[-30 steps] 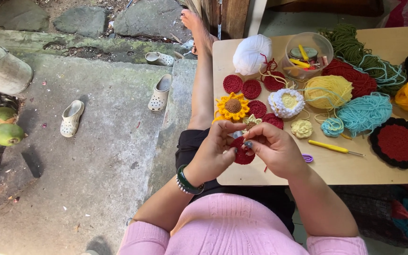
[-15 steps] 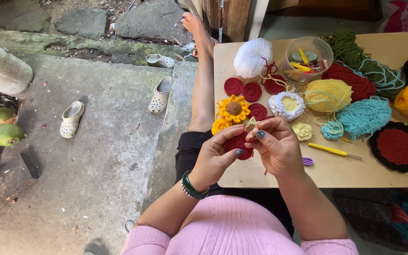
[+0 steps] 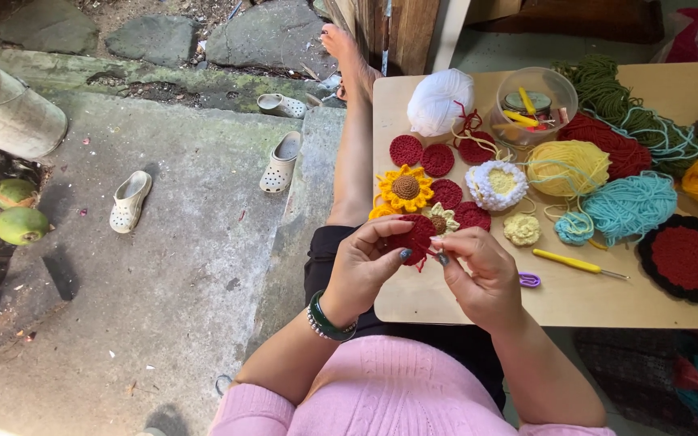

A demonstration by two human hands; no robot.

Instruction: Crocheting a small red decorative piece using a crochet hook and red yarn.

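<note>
- Pale wooden tabletop [image 3: 446,303]: carries yarn balls, crochet rounds, a yellow-petalled crochet sunflower [image 3: 405,188], a yellow-handled crochet hook [image 3: 579,263].
- Left hand [image 3: 363,266]: grip pinching the dark red round crochet piece [image 3: 414,237], held above the tabletop's near edge.
- Right hand [image 3: 482,273]: fingertips pressed together on the same piece's edge.

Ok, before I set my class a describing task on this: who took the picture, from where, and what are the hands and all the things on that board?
A camera worn on the person's head looks down. The left hand and right hand meet on a dark red crocheted round, pinched between fingers. The wooden table carries more red rounds, a crocheted sunflower, yarn balls such as the white one, a clear bowl of small tools and a yellow-handled crochet hook. Pale shoes lie on the concrete floor.
</note>
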